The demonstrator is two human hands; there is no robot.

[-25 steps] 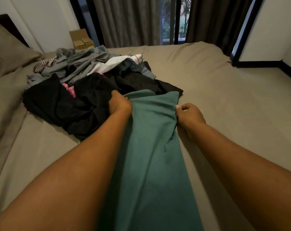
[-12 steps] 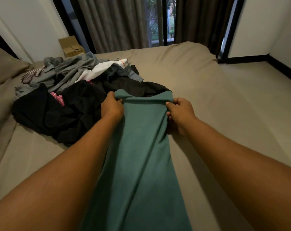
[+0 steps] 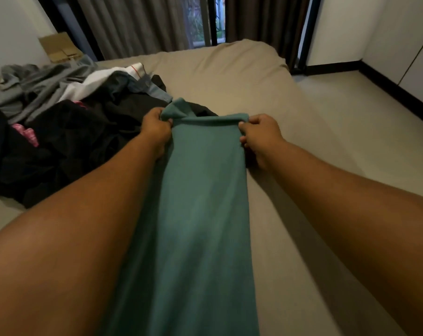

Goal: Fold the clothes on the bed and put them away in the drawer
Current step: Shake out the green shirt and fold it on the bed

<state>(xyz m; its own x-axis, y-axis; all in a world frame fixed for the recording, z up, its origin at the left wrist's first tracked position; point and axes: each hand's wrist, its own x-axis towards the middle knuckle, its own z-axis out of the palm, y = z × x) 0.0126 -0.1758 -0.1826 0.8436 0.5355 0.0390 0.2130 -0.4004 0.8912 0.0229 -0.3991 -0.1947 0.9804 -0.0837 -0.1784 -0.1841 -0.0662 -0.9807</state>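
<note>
A long teal garment (image 3: pixel 200 202) lies folded into a narrow strip on the bed (image 3: pixel 290 122), running from the bottom of the view up to my hands. My left hand (image 3: pixel 157 128) grips its far left corner, which sticks up in a small fold. My right hand (image 3: pixel 260 134) grips the far right corner. The far edge is lifted and curled back between the two hands. A heap of unfolded clothes (image 3: pixel 67 117), black, grey, white and pink, lies to the left of the garment.
Beige sheet covers the bed, bare to the right of the garment. A cardboard box (image 3: pixel 60 46) stands behind the heap by the wall. Curtains (image 3: pixel 137 23) and a window are beyond the bed's far end. Floor (image 3: pixel 365 103) and white cabinet fronts (image 3: pixel 414 52) lie right.
Both hands have taken the garment's far corners and lifted the far edge off the clothes heap, pulling it back toward me. The camera has turned left.
</note>
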